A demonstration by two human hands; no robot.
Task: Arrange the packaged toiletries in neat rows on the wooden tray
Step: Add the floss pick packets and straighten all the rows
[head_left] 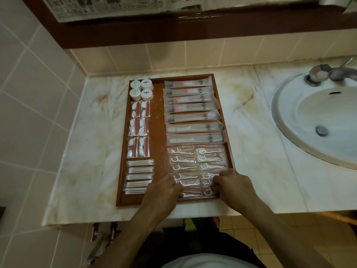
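Note:
A wooden tray (158, 120) lies on the marble counter. Its left column holds round white soaps (141, 89), red-and-white vanity packets (139, 128) and cotton swab packets (139, 176). On the right lie several long toothbrush packets (193, 111), with two columns of clear floss pick packets (195, 163) below them. My left hand (164, 192) rests on the near left floss picks, fingers curled against them. The near right floss packets sit under the bent fingers of my right hand (231, 186), by the tray's near right corner. Whether either hand pinches a packet is hidden.
A white sink basin (313, 120) with a metal tap (326, 73) is set in the counter (251, 132) to the right. Tiled walls close off the left and back. Newspaper covers the frame above. The counter's front edge runs just below the tray.

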